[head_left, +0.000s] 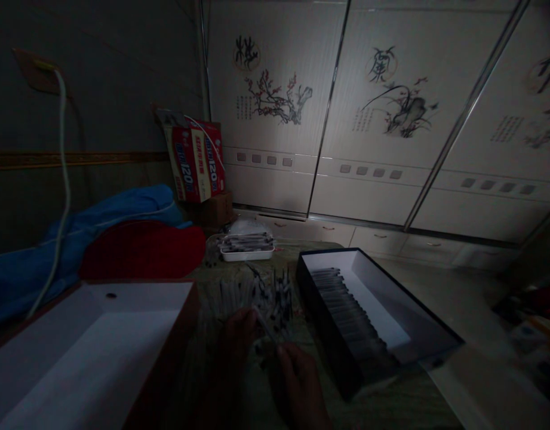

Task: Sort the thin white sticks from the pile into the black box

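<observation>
A slim, pale, see-through pen [266, 324] slants between my two hands. My left hand [239, 329] pinches its upper end, and my right hand [298, 375] has its fingers closed on the lower end. Just beyond them, a loose heap of clear and black pen parts [279, 295] lies on the table; the dark hides their details. To the right, a dark open box [409, 313] holds a row of similar clear pens [350, 313] with dark ends.
At left stands an open box [135, 328] with a white inside. A white tray [248, 255] of thin dark pieces sits at the back. Red cloth [143, 251], blue cloth [126, 206], a white cable [63, 167] and a red carton [196, 161] lie beyond, before sliding doors [275, 131].
</observation>
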Demonstrator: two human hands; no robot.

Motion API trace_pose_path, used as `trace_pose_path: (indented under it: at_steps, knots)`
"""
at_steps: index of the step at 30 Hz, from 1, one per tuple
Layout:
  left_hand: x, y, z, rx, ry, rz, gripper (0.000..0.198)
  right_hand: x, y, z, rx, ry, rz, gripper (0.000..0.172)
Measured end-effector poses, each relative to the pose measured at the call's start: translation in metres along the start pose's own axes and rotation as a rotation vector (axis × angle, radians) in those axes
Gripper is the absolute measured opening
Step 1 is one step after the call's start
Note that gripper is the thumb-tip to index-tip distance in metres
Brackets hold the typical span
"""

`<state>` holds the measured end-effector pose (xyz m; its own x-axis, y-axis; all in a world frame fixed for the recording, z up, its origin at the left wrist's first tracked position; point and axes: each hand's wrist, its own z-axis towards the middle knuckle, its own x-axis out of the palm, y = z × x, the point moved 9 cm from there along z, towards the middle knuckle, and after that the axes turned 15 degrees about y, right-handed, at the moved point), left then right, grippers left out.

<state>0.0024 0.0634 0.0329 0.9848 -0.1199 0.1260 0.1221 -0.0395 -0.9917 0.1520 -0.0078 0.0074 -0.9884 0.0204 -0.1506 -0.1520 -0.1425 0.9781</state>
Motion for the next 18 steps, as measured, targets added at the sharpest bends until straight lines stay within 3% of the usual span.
trace_pose_path:
  at_steps: [7, 10, 15, 18]
  knots:
    - [0.004, 0.012, 0.002, -0.029, 0.100, -0.088, 0.016, 0.001, 0.005, -0.005, -0.006, 0.023, -0.114, 0.044]
    - [0.011, 0.021, 0.005, -0.050, 0.167, -0.121, 0.025, 0.003, -0.006, -0.002, 0.056, 0.034, 0.078, 0.050]
    - [0.019, 0.023, 0.007, -0.043, 0.230, -0.227, 0.029, 0.037, -0.029, 0.001, 0.257, 0.291, 0.592, 0.054]
    - [0.023, 0.025, 0.008, -0.090, 0.232, -0.322, 0.029, 0.029, -0.023, 0.001, 0.238, 0.185, 0.655, 0.052]
